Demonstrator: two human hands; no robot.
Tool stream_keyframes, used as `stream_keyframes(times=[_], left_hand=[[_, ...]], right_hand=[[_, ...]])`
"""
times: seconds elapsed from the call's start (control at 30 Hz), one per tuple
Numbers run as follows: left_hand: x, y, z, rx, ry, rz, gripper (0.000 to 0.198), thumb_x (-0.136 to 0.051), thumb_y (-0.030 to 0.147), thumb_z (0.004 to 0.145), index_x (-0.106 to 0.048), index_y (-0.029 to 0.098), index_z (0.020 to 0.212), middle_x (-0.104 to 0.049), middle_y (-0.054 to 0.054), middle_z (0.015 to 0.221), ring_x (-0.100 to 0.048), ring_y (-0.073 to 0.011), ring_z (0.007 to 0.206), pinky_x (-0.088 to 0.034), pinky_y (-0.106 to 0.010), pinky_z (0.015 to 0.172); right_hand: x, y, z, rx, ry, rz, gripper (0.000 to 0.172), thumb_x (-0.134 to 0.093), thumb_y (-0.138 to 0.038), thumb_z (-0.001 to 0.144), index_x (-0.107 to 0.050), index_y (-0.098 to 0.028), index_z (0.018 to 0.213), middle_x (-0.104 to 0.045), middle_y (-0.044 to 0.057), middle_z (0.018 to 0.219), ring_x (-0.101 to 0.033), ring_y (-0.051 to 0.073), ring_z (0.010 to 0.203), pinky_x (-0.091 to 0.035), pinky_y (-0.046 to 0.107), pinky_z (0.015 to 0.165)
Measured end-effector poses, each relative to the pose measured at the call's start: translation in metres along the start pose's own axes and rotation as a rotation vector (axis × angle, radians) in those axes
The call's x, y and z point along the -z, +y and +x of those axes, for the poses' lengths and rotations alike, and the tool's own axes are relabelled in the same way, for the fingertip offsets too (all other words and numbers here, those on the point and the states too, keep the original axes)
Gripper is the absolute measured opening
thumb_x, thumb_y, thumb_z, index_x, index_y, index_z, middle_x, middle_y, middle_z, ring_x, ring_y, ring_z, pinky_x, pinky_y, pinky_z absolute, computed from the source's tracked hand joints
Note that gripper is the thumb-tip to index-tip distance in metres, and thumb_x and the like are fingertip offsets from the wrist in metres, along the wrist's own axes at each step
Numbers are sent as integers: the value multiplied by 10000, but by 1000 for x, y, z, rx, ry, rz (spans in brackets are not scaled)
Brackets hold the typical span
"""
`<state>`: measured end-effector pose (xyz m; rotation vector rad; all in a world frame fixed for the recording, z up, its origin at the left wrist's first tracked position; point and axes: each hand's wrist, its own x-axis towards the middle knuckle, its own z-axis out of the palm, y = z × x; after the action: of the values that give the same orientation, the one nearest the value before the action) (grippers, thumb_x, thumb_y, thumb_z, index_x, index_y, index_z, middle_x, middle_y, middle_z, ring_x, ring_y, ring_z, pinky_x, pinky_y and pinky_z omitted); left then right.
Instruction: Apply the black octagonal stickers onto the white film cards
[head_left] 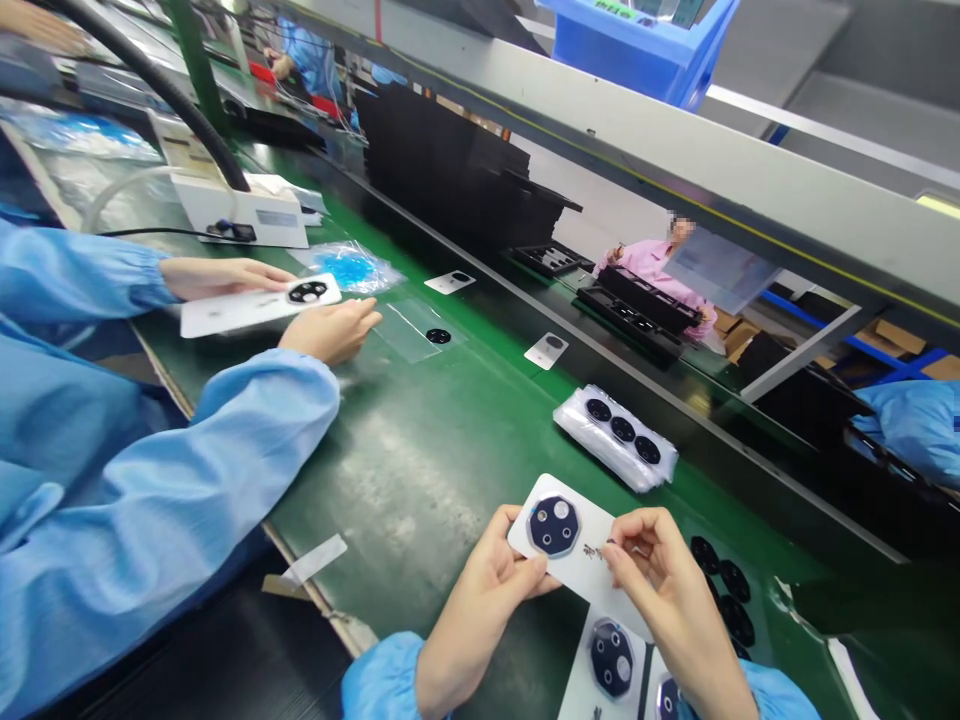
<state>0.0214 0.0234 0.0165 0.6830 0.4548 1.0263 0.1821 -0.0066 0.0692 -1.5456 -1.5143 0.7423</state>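
Between my thumb and fingers, my left hand [484,590] grips the left end of a white phone back cover [589,510]. A dark octagonal camera plate [553,526] with several round openings sits on that end. My right hand [671,590] is closed in a pinch over the cover's right part, beside small dark marks. A tiny dark bit shows at its fingertips, too small to name. Below lies a second white cover [581,665] with a like camera plate [611,657], and another is partly hidden under my right wrist. Black round lens pieces [733,580] lie right of my hand.
A plastic-wrapped white block [600,465] with three black discs lies ahead. Small white cards [546,351] lie along the green bench [420,460]. At left, a co-worker in blue sleeves [247,420] holds another white cover [240,312]. A blue bin [637,55] stands on the overhead shelf.
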Motion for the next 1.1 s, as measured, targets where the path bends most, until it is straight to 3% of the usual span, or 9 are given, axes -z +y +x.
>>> stream_keyframes(times=[0.07, 0.23, 0.43, 0.73, 0.93, 1.1], left_hand=[[0, 0, 0, -2, -8, -1, 242, -649, 261, 817, -457, 187, 946, -679, -52, 974, -652, -194, 892, -519, -324, 798], [2, -1, 1, -10, -21, 2, 224, -635, 250, 827, -462, 188, 953, -674, -54, 981, -644, -196, 916, -513, -331, 817], [3, -2, 1, -31, -37, 18, 200, -616, 245, 839, -463, 195, 958, -668, -44, 984, -631, -203, 951, -502, -338, 835], [2, -2, 1, -15, -28, 4, 233, -641, 255, 822, -475, 196, 974, -678, -51, 1008, -634, -221, 976, -504, -346, 845], [2, -1, 1, 26, 24, -6, 308, -703, 266, 767, -497, 187, 983, -689, -63, 996, -652, -237, 949, -509, -379, 855], [4, -3, 2, 32, 40, 43, 317, -691, 269, 772, -496, 192, 1010, -687, -61, 995, -649, -232, 946, -512, -376, 858]], right_hand=[[1, 1, -1, -10, 36, 6, 205, -564, -398, 863, -496, -206, 888, -541, 13, 807, -557, 150, 707, -482, 252, 629], [7, 2, -1, 3, -13, -80, 203, -573, -390, 854, -538, -200, 915, -557, 26, 824, -573, 170, 775, -497, 252, 667], [11, -1, 0, 29, -38, -124, 220, -566, -412, 855, -581, -193, 836, -575, 35, 799, -572, 173, 720, -491, 249, 630], [19, -3, -8, 12, 42, -113, 207, -548, -402, 866, -533, -208, 794, -506, 9, 760, -509, 140, 613, -457, 225, 521], [32, -9, -27, -69, 166, 24, 286, -573, -463, 840, -454, -225, 736, -466, -3, 746, -405, 114, 524, -396, 228, 457], [36, -24, -61, -219, 328, 129, 358, -624, -524, 785, -435, -236, 689, -413, -14, 713, -358, 126, 530, -340, 250, 446]])
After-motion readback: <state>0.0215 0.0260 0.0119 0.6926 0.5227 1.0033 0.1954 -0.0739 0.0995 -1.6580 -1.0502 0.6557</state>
